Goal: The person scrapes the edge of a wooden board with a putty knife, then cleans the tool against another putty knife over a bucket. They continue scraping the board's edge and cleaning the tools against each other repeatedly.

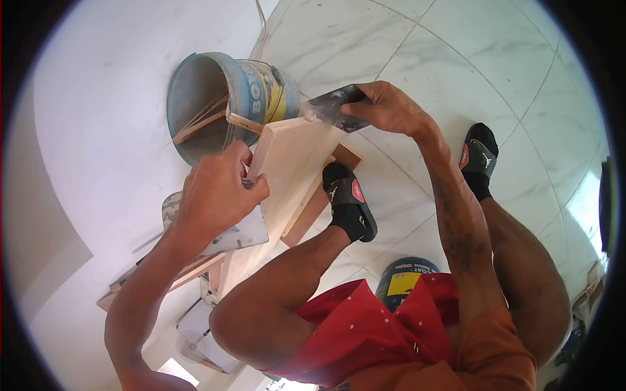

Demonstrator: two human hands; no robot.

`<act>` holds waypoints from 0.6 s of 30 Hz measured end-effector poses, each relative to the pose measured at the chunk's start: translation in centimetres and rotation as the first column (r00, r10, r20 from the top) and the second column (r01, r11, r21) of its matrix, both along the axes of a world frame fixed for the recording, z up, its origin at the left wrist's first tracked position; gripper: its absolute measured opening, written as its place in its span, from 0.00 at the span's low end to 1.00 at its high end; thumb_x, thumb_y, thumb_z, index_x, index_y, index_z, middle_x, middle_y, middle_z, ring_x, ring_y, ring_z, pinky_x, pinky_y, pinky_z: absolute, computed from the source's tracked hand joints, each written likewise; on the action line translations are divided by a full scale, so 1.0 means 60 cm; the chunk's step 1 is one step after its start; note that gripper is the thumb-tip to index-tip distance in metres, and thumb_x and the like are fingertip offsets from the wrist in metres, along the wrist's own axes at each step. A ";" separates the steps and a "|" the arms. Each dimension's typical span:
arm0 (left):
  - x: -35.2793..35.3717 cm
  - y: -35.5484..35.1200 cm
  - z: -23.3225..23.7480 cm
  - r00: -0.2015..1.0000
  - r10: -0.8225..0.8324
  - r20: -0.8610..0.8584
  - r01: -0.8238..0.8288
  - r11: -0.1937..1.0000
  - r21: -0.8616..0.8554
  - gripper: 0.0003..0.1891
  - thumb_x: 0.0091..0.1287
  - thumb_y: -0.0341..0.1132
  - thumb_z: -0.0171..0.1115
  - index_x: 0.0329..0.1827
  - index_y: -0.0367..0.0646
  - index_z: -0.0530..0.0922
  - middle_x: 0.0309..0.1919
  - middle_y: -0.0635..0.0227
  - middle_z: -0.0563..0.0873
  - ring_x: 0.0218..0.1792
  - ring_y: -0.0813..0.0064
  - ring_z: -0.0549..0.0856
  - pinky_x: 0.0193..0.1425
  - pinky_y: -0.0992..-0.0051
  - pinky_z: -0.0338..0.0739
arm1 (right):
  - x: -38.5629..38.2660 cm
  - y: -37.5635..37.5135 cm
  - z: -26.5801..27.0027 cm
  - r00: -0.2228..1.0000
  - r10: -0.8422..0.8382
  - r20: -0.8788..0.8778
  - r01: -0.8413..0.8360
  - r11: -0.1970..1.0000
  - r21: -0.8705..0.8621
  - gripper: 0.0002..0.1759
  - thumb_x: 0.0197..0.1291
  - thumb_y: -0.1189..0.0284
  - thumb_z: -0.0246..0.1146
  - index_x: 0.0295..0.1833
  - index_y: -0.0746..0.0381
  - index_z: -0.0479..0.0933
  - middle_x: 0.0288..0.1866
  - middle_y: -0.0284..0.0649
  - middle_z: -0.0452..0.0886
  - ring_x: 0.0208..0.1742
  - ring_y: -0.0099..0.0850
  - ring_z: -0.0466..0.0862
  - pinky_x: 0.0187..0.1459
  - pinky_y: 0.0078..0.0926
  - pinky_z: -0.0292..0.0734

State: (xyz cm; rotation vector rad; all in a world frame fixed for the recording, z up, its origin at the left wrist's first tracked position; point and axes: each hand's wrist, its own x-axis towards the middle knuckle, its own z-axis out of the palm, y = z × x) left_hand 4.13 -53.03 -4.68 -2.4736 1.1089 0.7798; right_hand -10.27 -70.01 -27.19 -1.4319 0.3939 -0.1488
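My right hand (388, 111) grips a dark, flat scraper blade (334, 107), whose pale-smeared edge touches the upper end of a long pale wooden board (297, 153). The board slants down toward my left knee. Beside the board's left edge, my left hand (218, 189) is closed on the handle of a wide flat metal plate (241, 228) with whitish smears. Most of that handle is hidden by my fingers.
A blue bucket (231, 98) lies on its side at the upper left with thin wooden sticks in it. Brown wood pieces (306, 221) lie under the board, near my sandalled foot. A paint can (405, 277) stands between my legs on the tiled floor (482, 78).
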 end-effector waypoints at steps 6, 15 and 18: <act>-0.009 -0.004 -0.007 0.998 -0.022 0.052 0.021 1.000 0.008 0.15 0.58 0.37 0.72 0.37 0.35 0.79 0.25 0.56 0.84 0.25 0.59 0.84 0.36 0.64 0.78 | -0.005 0.018 0.010 1.000 -0.012 -0.016 0.010 0.991 -0.131 0.15 0.69 0.72 0.61 0.58 0.63 0.84 0.36 0.46 0.88 0.35 0.30 0.83 0.43 0.29 0.78; -0.007 -0.001 -0.012 0.997 -0.031 0.074 0.031 1.000 0.005 0.14 0.57 0.37 0.72 0.35 0.35 0.79 0.24 0.57 0.83 0.23 0.59 0.83 0.33 0.64 0.77 | -0.018 0.033 0.018 0.998 -0.031 0.061 0.039 0.991 -0.131 0.15 0.68 0.77 0.61 0.58 0.62 0.84 0.37 0.48 0.88 0.33 0.38 0.83 0.42 0.34 0.78; -0.006 0.002 -0.015 0.997 -0.034 0.070 0.036 0.999 -0.028 0.14 0.57 0.36 0.73 0.35 0.35 0.79 0.24 0.56 0.84 0.23 0.60 0.83 0.32 0.65 0.77 | -0.016 0.031 0.025 0.998 -0.024 0.066 0.034 0.987 -0.159 0.15 0.68 0.78 0.62 0.58 0.62 0.84 0.37 0.48 0.88 0.33 0.38 0.84 0.42 0.34 0.78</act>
